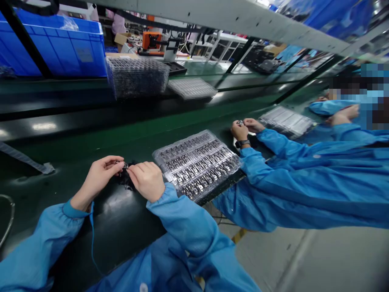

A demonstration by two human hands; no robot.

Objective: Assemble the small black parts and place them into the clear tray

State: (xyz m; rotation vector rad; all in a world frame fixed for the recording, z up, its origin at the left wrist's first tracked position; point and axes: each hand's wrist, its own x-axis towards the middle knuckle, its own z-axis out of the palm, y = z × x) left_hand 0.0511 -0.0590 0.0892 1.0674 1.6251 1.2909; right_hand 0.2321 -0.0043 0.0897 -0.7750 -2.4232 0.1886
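My left hand (101, 174) and my right hand (148, 179) meet over the dark green bench (75, 138), both in blue sleeves. Their fingertips pinch a small dark part with a metal end (125, 166); a black piece (126, 180) sits under my right hand's fingers. Just right of my right hand lies a clear plastic tray (199, 164) filled with rows of small metal-and-black parts.
A co-worker's hands (243, 129) in blue sleeves hold a small part beyond the tray, with another tray (285, 121) further right. Stacked clear trays (138, 75) and a blue crate (60, 48) stand at the back. A strip of tape (27, 160) lies left.
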